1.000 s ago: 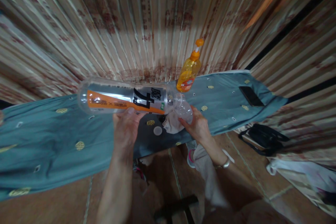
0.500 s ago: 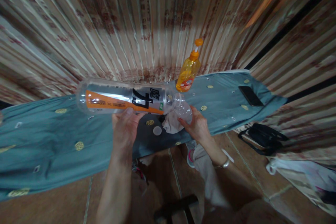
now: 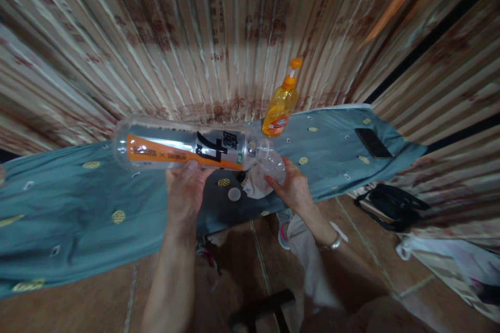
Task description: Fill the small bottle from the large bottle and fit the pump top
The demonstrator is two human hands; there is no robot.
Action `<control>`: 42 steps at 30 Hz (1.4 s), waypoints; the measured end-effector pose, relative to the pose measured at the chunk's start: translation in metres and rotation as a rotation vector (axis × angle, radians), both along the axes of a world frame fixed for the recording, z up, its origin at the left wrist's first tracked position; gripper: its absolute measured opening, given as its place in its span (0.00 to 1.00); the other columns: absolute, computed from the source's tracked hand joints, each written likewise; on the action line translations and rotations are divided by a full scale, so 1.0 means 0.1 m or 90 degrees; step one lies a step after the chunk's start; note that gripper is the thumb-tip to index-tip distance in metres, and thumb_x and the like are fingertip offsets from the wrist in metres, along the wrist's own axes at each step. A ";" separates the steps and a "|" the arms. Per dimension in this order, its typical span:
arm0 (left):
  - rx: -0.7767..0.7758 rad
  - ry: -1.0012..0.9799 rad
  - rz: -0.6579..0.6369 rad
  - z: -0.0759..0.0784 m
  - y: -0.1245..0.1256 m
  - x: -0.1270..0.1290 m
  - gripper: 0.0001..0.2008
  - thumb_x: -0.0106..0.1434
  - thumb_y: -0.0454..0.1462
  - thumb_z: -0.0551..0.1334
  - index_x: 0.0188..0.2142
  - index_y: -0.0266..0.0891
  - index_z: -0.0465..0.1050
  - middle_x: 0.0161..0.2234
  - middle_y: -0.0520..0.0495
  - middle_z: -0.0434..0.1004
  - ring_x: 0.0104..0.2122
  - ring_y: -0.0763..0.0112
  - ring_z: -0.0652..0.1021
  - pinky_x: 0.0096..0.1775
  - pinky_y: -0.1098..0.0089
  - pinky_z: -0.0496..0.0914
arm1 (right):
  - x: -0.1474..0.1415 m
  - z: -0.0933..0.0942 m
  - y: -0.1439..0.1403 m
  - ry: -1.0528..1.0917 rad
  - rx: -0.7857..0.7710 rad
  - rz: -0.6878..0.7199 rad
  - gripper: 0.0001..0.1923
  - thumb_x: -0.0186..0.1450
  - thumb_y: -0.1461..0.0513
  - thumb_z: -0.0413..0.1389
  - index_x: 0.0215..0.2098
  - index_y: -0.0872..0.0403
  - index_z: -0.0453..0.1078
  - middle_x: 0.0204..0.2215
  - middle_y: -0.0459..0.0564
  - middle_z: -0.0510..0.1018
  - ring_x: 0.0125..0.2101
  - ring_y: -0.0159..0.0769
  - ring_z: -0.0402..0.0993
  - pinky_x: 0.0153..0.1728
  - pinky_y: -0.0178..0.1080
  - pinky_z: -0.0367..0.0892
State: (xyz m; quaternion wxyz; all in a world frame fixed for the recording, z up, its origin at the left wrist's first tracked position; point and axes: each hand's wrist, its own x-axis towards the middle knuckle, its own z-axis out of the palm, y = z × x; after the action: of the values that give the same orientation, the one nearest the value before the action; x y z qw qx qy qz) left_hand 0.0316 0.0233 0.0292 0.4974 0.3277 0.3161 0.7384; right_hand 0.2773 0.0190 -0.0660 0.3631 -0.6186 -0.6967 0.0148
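Observation:
My left hand (image 3: 185, 187) is closed around the underside of a large clear plastic bottle (image 3: 179, 145) with an orange and silver label. It lies almost level in the air, its neck to the right. In my right hand (image 3: 292, 184) is a small clear plastic bottle (image 3: 274, 163), tilted, its mouth up against the mouth of the large one. Whether the two mouths touch, I cannot tell. Below them on the cloth lies a crumpled whitish cloth (image 3: 258, 183), partly hidden. Beside it is a round whitish cap (image 3: 234, 194).
A pump bottle of orange liquid (image 3: 278, 112) stands at the back of the teal covered table (image 3: 332, 151). A dark phone (image 3: 373, 143) lies at its right end. Pleated curtains (image 3: 175, 36) hang behind. A black bag (image 3: 394, 203) sits low on the right.

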 end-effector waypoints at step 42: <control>0.030 0.026 0.019 0.02 0.00 -0.02 0.17 0.44 0.44 0.81 0.29 0.42 0.78 0.31 0.49 0.82 0.30 0.61 0.82 0.34 0.59 0.83 | -0.02 0.01 -0.01 -0.007 0.018 0.009 0.29 0.67 0.47 0.57 0.57 0.59 0.68 0.47 0.64 0.82 0.46 0.52 0.81 0.47 0.53 0.78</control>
State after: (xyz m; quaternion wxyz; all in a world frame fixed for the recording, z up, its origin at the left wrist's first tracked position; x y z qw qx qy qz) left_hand 0.0291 0.0232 0.0315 0.4718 0.3498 0.3137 0.7460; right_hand 0.2754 0.0179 -0.0646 0.3678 -0.6084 -0.7033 0.0041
